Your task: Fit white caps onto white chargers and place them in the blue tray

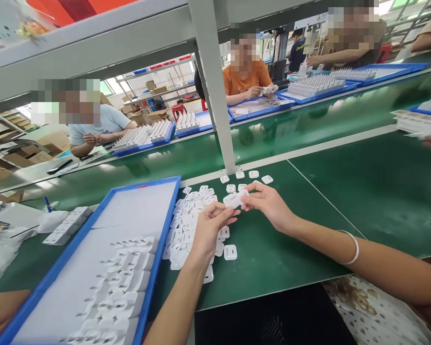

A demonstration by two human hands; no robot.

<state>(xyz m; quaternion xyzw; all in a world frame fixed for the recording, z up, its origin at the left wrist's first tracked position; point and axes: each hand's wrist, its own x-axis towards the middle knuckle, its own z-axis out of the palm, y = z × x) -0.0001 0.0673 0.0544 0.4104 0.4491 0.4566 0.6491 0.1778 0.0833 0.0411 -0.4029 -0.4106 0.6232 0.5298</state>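
In front of me, above the green table, my left hand (212,225) pinches a small white square plastic cover (231,200) with rounded corners and a dark slot. My right hand (271,203) is closed at the right edge of the same cover, thumb and fingertips together. Whether a second small piece sits in the right fingertips I cannot tell. A loose heap of similar white covers (182,225) lies left of and partly behind my left hand. Several more lie apart beyond my hands, and a single white cover (230,252) rests nearer me.
A blue-rimmed tray (174,206) with rows of white plastic parts (120,282) stands at left. A grey metal post (221,115) rises beyond the covers. Across the green conveyor belt (273,127), co-workers sit at other trays. Another person's arm (3,309) shows at lower left.
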